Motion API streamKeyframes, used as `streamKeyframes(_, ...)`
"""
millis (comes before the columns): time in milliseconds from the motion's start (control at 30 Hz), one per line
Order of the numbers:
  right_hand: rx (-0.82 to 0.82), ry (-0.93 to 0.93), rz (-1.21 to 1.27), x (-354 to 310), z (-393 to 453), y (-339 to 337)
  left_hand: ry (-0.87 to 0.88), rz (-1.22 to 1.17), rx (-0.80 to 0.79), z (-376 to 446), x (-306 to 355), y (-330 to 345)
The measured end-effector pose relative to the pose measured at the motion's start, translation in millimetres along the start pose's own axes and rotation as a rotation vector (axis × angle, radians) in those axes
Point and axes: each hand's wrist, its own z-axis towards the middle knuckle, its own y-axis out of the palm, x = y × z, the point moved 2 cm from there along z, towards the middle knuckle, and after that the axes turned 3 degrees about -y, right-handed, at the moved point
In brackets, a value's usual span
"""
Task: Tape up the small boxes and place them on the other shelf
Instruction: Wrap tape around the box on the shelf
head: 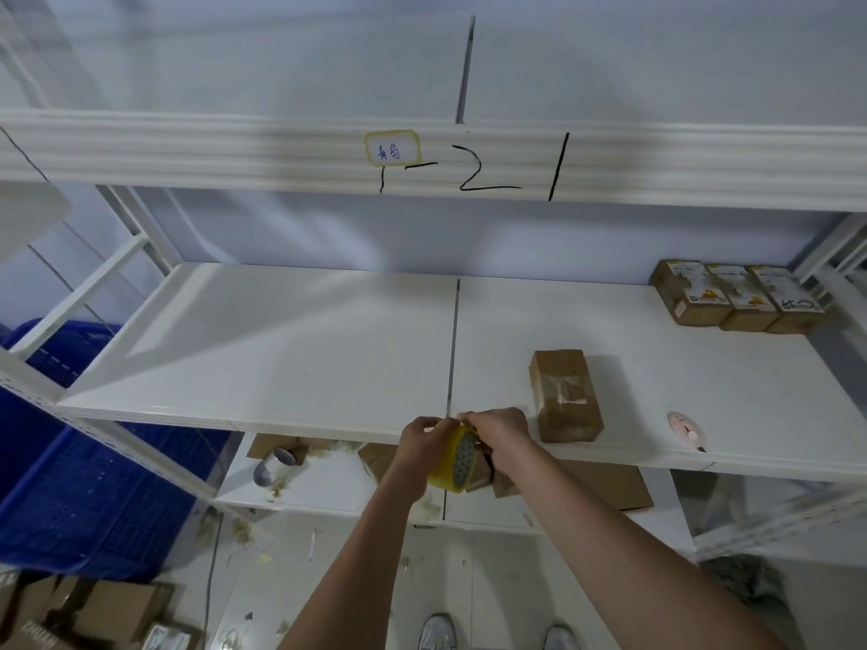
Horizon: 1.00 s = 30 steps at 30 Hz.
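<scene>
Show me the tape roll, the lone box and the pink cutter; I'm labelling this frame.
tape roll (462, 459): head view, on its honeycomb core.
lone box (563, 391): head view, on its taped top.
pink cutter (682, 426): head view, on its body.

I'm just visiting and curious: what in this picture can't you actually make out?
All from the head view:
- Roll of yellow tape: the left hand and right hand cover its top, so the loose end is hidden.
- Three printed brown boxes at the shelf's far right: labels too small to read.
- Plain brown cardboard box near the shelf's front edge: its far side is hidden.
- Cardboard on the lower shelf: partly blocked by the white shelf board and arms.
</scene>
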Motion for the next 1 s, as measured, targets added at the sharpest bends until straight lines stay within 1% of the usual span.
streamKeyframes(67, -0.068, 0.028, -0.001, -0.1, -0.6, -7.4, 0.027, 0.037, -0.002, -1.5, 2.9, -1.5)
streamKeyframes(167, -0.089, 0.046, 0.044, 0.2, -0.4, -17.9, 0.051, 0.087, -0.019, -3.3, 9.3, 0.3)
streamKeyframes(300, -0.151, 0.029, 0.135, -0.8, -1.4, -31.3, 0.141, 0.26, -0.014, -7.5, 22.2, 5.2)
streamKeyframes(367, -0.209, 0.039, 0.137, -2.2, -2.8, -39.8, 0.177, 0.332, -0.022, -8.1, 25.6, 6.6)
streamKeyframes(433, -0.25, 0.033, 0.089, -5.4, -3.4, -48.5, 0.212, 0.402, -0.043, -8.4, 30.8, 8.4)
streamKeyframes(567, -0.19, -0.044, -0.068, -14.1, -0.9, -66.4, 0.29, 0.524, -0.052, -11.3, 46.7, 15.5)
streamKeyframes(733, -0.172, -0.112, -0.023, -22.9, 2.5, -81.2, 0.363, 0.585, -0.04, -15.1, 63.1, 27.3)
streamKeyframes(867, -0.132, -0.156, 0.0, -27.4, 3.8, -98.8, 0.384, 0.521, -0.036, -19.3, 75.0, 35.3)
streamKeyframes(1000, -0.173, -0.193, 0.077, -32.9, 4.9, -116.8, 0.409, 0.507, -0.081, -18.2, 80.7, 38.8)
